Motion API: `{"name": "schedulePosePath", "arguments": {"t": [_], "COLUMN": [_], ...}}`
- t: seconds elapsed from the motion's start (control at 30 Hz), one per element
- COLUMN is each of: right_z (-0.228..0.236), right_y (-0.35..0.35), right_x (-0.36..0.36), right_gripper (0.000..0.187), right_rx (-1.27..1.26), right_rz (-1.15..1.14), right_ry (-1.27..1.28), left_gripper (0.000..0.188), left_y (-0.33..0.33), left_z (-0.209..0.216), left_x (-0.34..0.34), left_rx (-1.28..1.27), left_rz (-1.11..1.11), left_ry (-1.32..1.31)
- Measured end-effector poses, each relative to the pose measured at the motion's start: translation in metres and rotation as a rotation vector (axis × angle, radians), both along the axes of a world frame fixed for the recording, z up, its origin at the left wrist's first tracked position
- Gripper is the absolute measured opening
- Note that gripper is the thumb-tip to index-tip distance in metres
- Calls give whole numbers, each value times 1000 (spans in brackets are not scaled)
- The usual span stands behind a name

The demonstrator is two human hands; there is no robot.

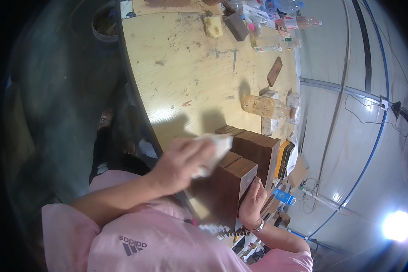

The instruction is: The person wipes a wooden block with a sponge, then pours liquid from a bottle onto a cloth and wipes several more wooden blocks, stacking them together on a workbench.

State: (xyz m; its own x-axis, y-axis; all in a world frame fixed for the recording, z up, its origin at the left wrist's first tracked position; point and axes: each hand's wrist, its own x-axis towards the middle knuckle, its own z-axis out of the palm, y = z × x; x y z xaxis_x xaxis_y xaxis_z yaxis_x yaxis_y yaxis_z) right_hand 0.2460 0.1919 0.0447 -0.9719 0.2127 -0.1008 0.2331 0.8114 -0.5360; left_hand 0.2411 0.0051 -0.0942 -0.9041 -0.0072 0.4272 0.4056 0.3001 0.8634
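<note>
A pale crumpled cloth (220, 147) is gripped in my left hand (181, 165), blurred by motion. It reaches over the top edge of a dark brown wooden box (224, 192) close to my body. My right hand (253, 204), with a bracelet at the wrist, holds the right side of this box, its fingers pressed to the wood. Part of that hand's grip is hidden from view. Just beyond stands a second brown wooden box (260, 154), with seams along its top like the first. The cloth hides part of both boxes' left ends.
On the stained yellow table (181, 72) a bottle of yellowish stuff (265, 106) lies on white blocks. A flat wood piece (274, 71), a yellow sponge (214, 26), a dark block (236, 26) and several plastic bottles (299, 22) are farther off. A bucket (105, 36) stands on the floor.
</note>
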Motion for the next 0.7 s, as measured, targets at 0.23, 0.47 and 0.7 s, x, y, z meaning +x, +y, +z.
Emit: {"name": "schedulePosePath", "arguments": {"t": [0.23,0.47,0.7], "right_z": [6,6,12], "right_y": [-2,2,7], "right_x": [1,-1,4], "right_gripper": [45,44,38], "right_rx": [-38,7,-125], "right_rz": [-25,39,61], "right_ry": [-69,-22,-115], "left_gripper": [46,55,46], "left_y": [-18,-5,-61], "left_z": [-39,-18,-7], "left_x": [12,5,3], "left_rx": [-345,-275,36], "left_rz": [-144,-122,-78], "left_ry": [-95,-127,-344]}}
